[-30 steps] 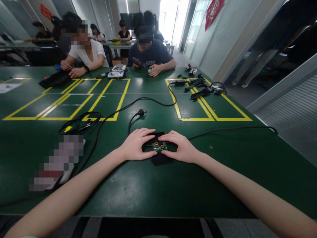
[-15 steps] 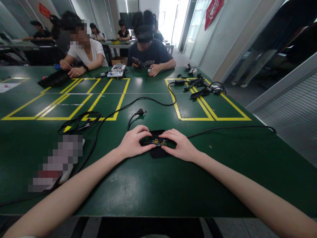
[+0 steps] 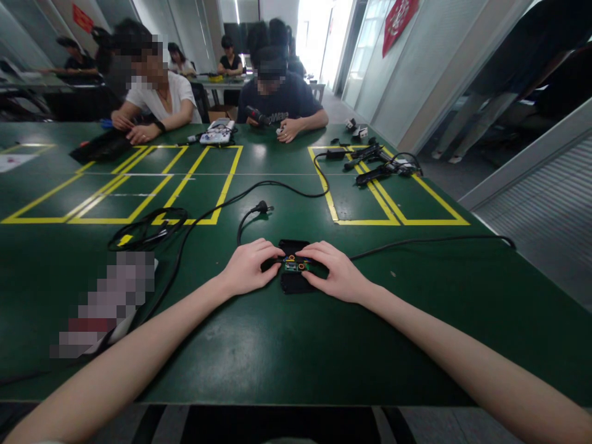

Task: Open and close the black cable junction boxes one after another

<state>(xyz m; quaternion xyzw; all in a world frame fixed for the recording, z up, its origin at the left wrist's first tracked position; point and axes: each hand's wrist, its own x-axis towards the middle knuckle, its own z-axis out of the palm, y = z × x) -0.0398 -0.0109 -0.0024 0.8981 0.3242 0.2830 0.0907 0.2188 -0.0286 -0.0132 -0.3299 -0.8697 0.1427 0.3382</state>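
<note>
Your small green circuit board with copper-coloured ring coils (image 3: 291,267): between black plastic casing parts (image 3: 296,284) | right hand (image 3: 337,271): thumb and fingers grasp its right end, seemingly steadying it | left hand (image 3: 248,266): curled by its left end; grip hidden, cannot tell

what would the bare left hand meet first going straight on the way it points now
Most likely the small green circuit board with copper-coloured ring coils, just ahead of the left hand; depth is unclear, so they may already touch.
</note>
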